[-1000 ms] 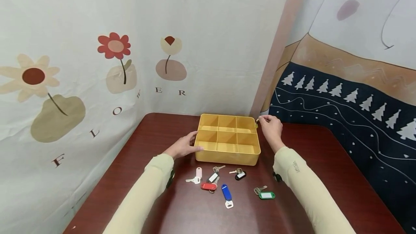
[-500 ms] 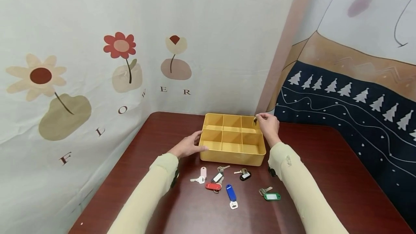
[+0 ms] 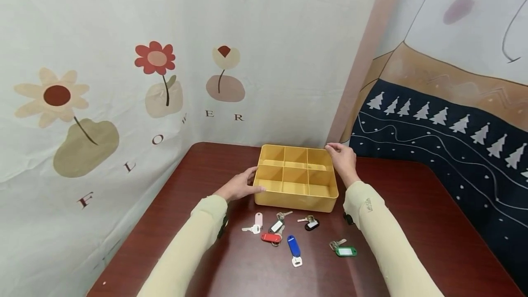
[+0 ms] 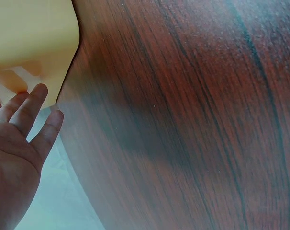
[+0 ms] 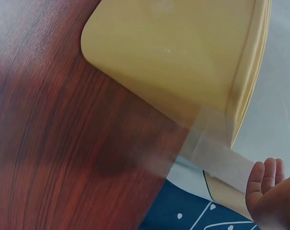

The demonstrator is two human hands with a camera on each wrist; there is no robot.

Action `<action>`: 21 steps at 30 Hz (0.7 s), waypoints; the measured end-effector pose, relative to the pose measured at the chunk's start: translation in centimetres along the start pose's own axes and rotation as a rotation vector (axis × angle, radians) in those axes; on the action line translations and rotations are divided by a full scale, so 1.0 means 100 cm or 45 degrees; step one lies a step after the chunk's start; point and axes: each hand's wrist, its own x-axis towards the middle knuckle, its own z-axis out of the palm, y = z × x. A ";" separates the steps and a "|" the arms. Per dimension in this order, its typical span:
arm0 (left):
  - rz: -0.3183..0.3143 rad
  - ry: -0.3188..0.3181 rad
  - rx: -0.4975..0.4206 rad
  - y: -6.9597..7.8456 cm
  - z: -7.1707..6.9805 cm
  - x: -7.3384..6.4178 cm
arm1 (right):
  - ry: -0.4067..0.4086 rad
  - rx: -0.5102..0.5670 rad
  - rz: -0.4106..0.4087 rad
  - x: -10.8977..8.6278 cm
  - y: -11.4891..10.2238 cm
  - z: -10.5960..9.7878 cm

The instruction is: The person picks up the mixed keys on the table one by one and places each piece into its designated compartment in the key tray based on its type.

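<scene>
Showing, L to R: left hand [image 3: 238, 186], fingers straight and apart, resting flat against the near-left wall of a yellow tray [image 3: 295, 200]. Tray is shallow, rounded corners, six open compartments in two rows, sitting on a dark wood table [image 3: 412, 205] between both hands. Right hand [image 3: 342, 159] at the tray's far-right corner, fingers relaxed, holding nothing. Tagged keys lie nearer the person than the hands: pink [image 3: 257, 220], red [image 3: 270, 237], blue [image 3: 293, 246], black [image 3: 311, 224], green [image 3: 345, 251]. Nothing lies btwn hands and tray.
</scene>
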 end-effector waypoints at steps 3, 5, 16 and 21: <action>-0.002 -0.001 0.010 0.000 0.000 0.001 | 0.003 -0.006 0.008 0.000 0.001 -0.005; -0.003 0.005 0.009 0.000 0.000 0.001 | 0.007 -0.013 0.008 0.000 0.001 -0.007; 0.010 0.002 -0.002 -0.002 0.000 0.003 | -0.005 -0.036 -0.007 -0.005 0.011 -0.013; 0.001 -0.002 -0.006 -0.001 0.000 0.002 | -0.014 -0.036 0.001 -0.007 0.015 -0.014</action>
